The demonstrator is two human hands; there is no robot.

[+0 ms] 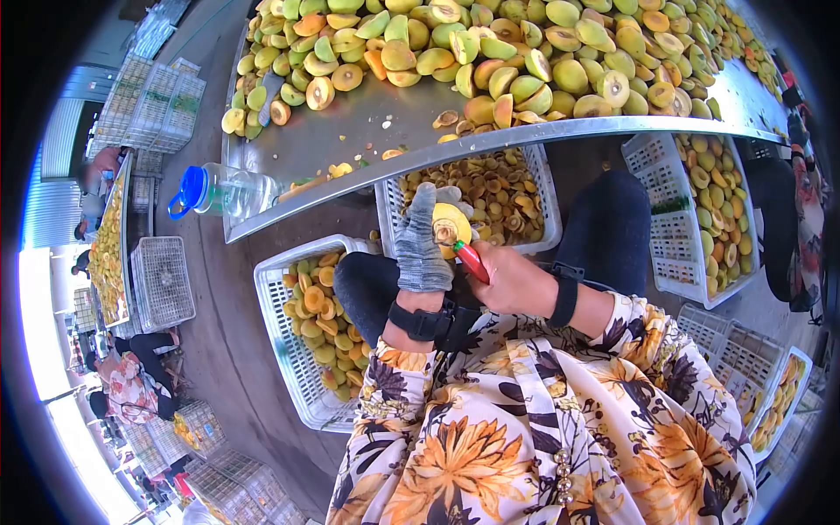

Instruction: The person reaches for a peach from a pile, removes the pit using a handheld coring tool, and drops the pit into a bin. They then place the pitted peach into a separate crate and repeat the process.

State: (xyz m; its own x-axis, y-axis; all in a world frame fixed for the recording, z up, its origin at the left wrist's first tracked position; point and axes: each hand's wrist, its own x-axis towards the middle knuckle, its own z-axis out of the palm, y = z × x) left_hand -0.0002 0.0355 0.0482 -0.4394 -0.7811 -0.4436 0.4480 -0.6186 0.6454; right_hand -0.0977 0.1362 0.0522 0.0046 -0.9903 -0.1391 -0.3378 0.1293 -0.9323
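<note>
My left hand (423,241), in a grey knit glove, is closed around a halved yellow peach (450,224), its cut face turned toward my right hand. My bare right hand (512,278) grips a small pitting knife (472,261) by its red handle with a green collar. The knife's working end meets the middle of the cut face, and its exact shape is hard to make out. Below both hands, between my knees, stands a white crate (551,197) of cut peach pieces and scraps.
A metal table (394,114) heaped with halved peaches (569,74) spans the front. On its near left edge lies a clear bottle (236,191) with a blue cap. White crates of peaches flank me at left (293,385) and right (656,175). Other people sit farther left.
</note>
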